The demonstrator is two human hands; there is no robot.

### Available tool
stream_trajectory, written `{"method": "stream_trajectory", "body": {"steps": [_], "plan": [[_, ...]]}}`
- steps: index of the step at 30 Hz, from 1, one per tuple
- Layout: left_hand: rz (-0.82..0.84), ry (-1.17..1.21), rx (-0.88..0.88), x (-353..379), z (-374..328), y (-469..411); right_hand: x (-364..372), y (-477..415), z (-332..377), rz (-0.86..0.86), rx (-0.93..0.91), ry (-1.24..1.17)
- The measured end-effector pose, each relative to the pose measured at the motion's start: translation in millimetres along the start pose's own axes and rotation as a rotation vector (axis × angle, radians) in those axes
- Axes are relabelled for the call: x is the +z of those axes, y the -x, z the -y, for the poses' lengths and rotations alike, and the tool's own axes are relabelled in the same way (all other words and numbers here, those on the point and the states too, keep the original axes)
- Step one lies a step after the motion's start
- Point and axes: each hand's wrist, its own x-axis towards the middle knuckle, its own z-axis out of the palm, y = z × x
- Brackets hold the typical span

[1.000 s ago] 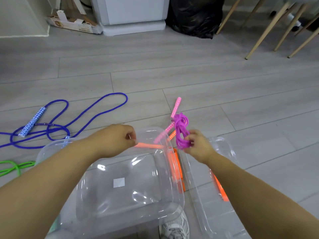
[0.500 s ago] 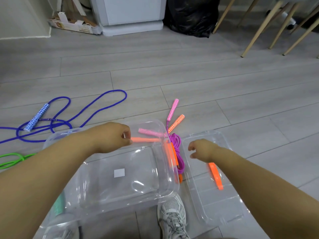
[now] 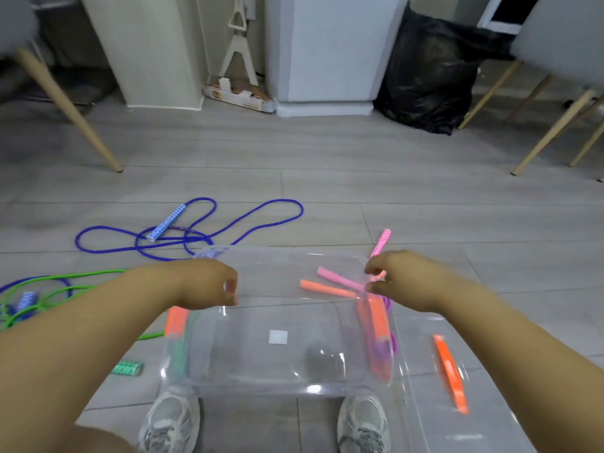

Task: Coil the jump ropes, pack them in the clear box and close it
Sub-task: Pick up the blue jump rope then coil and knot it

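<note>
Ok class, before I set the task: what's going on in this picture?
A person faces the clear box on the floor, both hands above it. The right hand is at the ends of a pink handle and an orange handle at the box's far right corner; blur hides whether it grips them. The left hand, fingers curled, hovers over the box's left side. The blue rope and green rope lie uncoiled on the floor; the lid lies off, to the right.
</note>
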Motion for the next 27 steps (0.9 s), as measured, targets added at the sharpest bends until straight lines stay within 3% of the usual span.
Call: {"method": "stream_trajectory", "body": {"steps": [5,14,17,21,27], "plan": [[-0.051,0.150,-0.064,-1,48,3,-5,-42,65,0.060,-0.141,0.042],[-0.319,0.584,-0.228,-1,147,-56,-10,-155,136,0.042,-0.288,0.066],[-0.297,0.715,-0.325,17,186,-84,-9,-198,144,0.012,-0.288,0.086],[-0.273,0.673,-0.403,43,232,-130,1,-257,147,0.005,-0.234,0.092],[-0.152,0.603,-0.369,82,236,-210,33,-335,142,0.057,-0.169,0.137]]}}
